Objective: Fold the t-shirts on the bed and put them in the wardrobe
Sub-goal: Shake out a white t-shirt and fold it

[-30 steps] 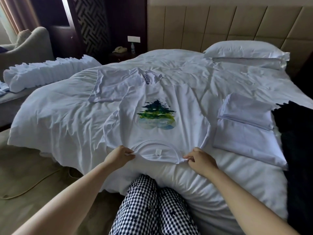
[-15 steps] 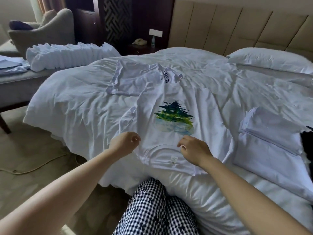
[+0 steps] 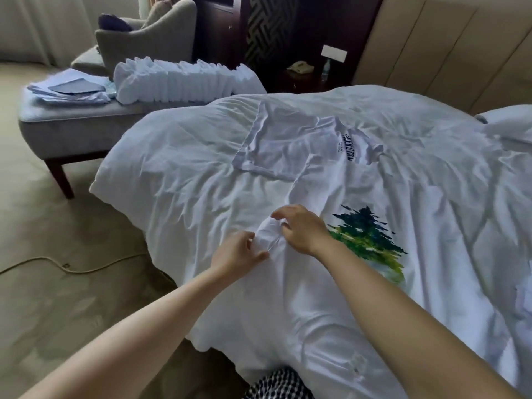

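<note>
Showing at the bottom edge, checked trousers (image 3: 277,384) stand close against the bed (image 3: 178,174), and two bare forearms reach out over its white cover. The left hand (image 3: 240,253) and the right hand (image 3: 302,230) meet at the bunched sleeve (image 3: 268,236) of the tree-print t-shirt (image 3: 331,298), each pinching the crumpled cloth with curled fingers. This shirt lies spread print-up on the bed. Its far end overlaps a second t-shirt (image 3: 288,145), white with dark lettering. A cable (image 3: 72,267) trails across the carpet to the left. Further off, a grey bench (image 3: 72,125) carries a row of folded white garments (image 3: 184,79) and a pale blue pile (image 3: 69,90). Behind them are an armchair (image 3: 152,38), a telephone (image 3: 300,66) and the padded headboard (image 3: 446,53).
</note>
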`<state>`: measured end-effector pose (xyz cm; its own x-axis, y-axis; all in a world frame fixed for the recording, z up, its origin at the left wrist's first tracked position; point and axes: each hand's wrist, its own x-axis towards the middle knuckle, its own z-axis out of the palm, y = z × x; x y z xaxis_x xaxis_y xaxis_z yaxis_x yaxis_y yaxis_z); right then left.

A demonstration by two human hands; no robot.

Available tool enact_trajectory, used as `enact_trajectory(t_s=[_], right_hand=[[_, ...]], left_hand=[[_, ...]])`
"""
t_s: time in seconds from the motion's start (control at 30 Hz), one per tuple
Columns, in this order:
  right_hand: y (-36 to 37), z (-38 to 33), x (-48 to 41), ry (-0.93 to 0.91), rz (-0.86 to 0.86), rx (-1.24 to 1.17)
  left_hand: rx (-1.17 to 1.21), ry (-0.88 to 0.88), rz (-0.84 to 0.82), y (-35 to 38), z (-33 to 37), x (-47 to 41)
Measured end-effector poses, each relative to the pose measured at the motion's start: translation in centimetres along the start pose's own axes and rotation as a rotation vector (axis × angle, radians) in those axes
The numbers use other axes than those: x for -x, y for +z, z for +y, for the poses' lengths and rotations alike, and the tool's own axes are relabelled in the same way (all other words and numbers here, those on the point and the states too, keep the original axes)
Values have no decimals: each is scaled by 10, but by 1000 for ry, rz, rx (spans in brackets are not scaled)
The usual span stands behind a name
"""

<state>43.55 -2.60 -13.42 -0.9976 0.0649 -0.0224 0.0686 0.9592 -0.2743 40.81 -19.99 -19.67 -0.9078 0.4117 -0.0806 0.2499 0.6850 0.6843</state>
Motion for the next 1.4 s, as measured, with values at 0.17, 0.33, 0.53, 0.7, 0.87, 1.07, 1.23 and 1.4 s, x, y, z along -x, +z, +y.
enact_trajectory(t_s=[0.17,0.33,0.53,0.7,0.87,1.07,1.23,1.4], right_hand=[[22,14,-20,249,-16,-32],[27,20,-28,404,-24,-13],[33,33,-34,433,-119,-64],[38,36,-33,423,-62,-166],[17,18,-39,390,178,-531],[-2,-30,-68,283,325,-940],[27,-44,-85,334,256,-669],[54,-43,-55,209,138,-306]], left_hand=[[-28,118,10,14,-1,-7],[10,268,44,23,-8,-7],[85,91,47,23,3,-16],[-6,31,-51,17,12,-20],[478,-46,37,-6,5,-36],[708,-53,553,-57,-18,-35],[707,-255,599,-60,-54,-34],[517,-439,374,-45,-94,-35]])
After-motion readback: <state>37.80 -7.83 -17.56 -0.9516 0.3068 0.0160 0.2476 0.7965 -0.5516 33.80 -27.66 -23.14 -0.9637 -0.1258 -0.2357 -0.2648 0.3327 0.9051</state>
